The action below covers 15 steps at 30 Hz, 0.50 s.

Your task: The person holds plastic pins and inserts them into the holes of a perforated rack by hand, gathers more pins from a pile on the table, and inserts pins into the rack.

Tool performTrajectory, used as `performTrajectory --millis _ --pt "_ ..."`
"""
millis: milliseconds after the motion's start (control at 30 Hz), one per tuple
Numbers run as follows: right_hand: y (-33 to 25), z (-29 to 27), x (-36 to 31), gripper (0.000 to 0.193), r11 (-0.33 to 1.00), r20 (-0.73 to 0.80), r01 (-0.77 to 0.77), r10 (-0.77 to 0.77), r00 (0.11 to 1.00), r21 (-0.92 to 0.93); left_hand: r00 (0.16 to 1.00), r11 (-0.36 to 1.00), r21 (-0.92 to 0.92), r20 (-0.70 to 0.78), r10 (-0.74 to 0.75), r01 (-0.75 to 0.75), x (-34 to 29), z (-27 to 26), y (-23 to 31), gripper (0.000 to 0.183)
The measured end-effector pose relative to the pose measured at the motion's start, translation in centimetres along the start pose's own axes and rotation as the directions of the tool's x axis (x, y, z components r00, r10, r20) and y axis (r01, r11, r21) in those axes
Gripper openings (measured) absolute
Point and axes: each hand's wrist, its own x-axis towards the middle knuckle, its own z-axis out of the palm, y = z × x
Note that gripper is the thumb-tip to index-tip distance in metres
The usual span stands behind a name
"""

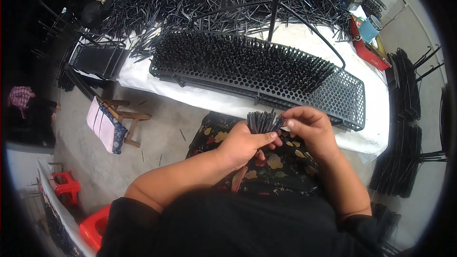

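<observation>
My left hand (243, 143) is closed around a bundle of thin black sticks (261, 122) above my lap. The sticks fan out upward from between thumb and fingers. At the bundle's right edge, the thumb and forefinger of my right hand (307, 128) pinch at a black stick, most of which the fingers hide. Just beyond both hands lies a long black perforated rack (351, 96) on the table's front edge. Similar black pieces (243, 59) stand upright in most of its holes; the holes at its right end are bare.
A large heap of loose black sticks (214, 0) covers the back of the white-covered table (366, 135). A blue mug (367, 31) and red tray (365, 53) are at the right. Left stand another rack (97, 57) and a wooden stool (131, 116). Black racks (404, 157) hang at right.
</observation>
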Motion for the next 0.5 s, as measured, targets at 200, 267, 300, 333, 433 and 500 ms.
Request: performTrajectory --millis 200,267,300,333,433,500 --pt "-0.6 -1.0 0.9 0.015 0.990 -0.204 0.127 -0.138 0.969 -0.067 0.987 0.986 0.053 -0.036 -0.159 0.161 0.1 0.3 0.7 0.016" --pt "-1.8 -1.4 1.5 0.022 0.922 -0.382 0.359 -0.387 0.840 -0.144 1.000 0.999 0.029 -0.022 0.014 -0.013 0.8 -0.2 -0.1 0.019" --pt "-1.8 -1.9 2.0 0.022 0.829 -0.376 0.494 -0.558 0.739 -0.260 1.000 0.999 0.033 -0.020 -0.006 0.006 1.0 -0.4 -0.1 0.020" --pt "-1.6 -2.5 2.5 0.022 0.830 -0.377 0.493 -0.558 0.739 -0.260 1.000 0.999 0.033 -0.019 -0.007 0.007 1.1 -0.4 -0.2 0.020" --pt "-1.1 -3.2 3.4 0.016 0.555 -0.215 0.581 -0.807 0.550 -0.595 0.999 0.996 0.093 -0.037 -0.005 0.009 1.2 -0.3 -0.4 0.020" --pt "-1.5 -2.6 3.4 0.015 0.579 -0.231 0.530 -0.780 0.582 -0.620 0.995 0.996 0.054 -0.065 -0.073 0.076 1.0 0.0 -0.3 0.018"
